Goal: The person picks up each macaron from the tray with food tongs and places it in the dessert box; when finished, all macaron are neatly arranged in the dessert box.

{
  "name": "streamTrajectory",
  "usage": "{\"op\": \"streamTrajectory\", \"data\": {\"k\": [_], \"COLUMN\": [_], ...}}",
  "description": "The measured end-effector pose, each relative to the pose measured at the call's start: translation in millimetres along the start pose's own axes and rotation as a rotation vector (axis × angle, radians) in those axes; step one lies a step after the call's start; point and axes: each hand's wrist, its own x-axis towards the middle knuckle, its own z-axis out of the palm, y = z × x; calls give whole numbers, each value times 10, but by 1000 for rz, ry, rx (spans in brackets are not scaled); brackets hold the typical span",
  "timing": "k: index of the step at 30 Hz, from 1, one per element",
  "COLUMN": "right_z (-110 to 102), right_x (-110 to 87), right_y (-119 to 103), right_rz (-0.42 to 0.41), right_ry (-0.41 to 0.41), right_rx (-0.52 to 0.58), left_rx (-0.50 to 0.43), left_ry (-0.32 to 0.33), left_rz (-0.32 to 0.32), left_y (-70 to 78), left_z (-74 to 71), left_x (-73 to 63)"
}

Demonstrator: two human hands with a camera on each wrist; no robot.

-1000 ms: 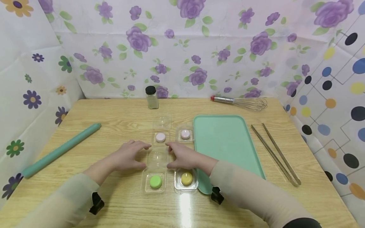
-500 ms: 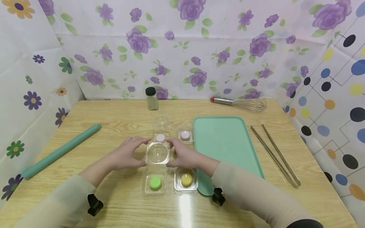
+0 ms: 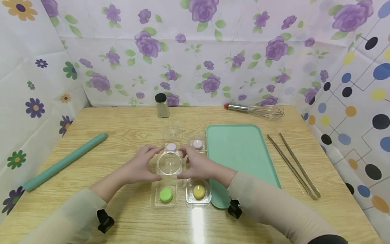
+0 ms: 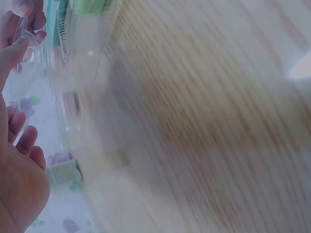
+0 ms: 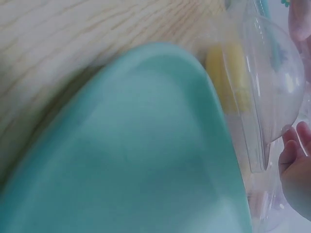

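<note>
My left hand [image 3: 141, 166] and right hand [image 3: 199, 165] hold opposite sides of a clear domed plastic lid [image 3: 169, 163], fingertips at its far corners and thumbs at its near ones. The lid stands raised at a slant. Just in front sits an open clear box base [image 3: 155, 203] with a green macaron [image 3: 166, 195] in it. In the left wrist view a thumb overlaps the lid [image 4: 30, 60]. To the right, a yellow macaron [image 3: 199, 192] lies in a clear box. Behind my hands are two pale pink macarons, one left [image 3: 171, 147] and one right [image 3: 197, 144], in clear boxes.
A teal tray [image 3: 240, 149] lies under my right forearm. Beyond are metal tongs [image 3: 292, 166] and a whisk [image 3: 256, 110]. A black-lidded jar [image 3: 162, 106] stands at the back, and a teal roll [image 3: 65, 162] lies at the left.
The clear lid has been lifted from lying low behind the green macaron's base and now tilts upward. Both hands have drawn closer around it. The macarons and the tray stay in place.
</note>
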Motion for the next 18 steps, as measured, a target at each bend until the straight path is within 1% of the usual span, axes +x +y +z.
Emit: {"op": "streamTrajectory", "data": {"k": [3,10,13,15,18], "right_z": [1,-16,-24,-31,-54], "right_x": [-2,-7,-5,-3,-2], "right_y": [-3,-21,-22,-17,-15], "right_rz": [-7,-30,-41,-37,-14], "right_ry": [4,8,1,-11,-37], "right_rx": [-9,-13,-4,34,168], "left_rx": [4,4,16,31,58], "left_ry": [13,22,41,63,101], "left_rz": [6,14,18,29,54], "left_y": [13,20,30,34,35], "left_z": [6,10,3,-3,-13], "left_x": [6,19,16,17,17]}}
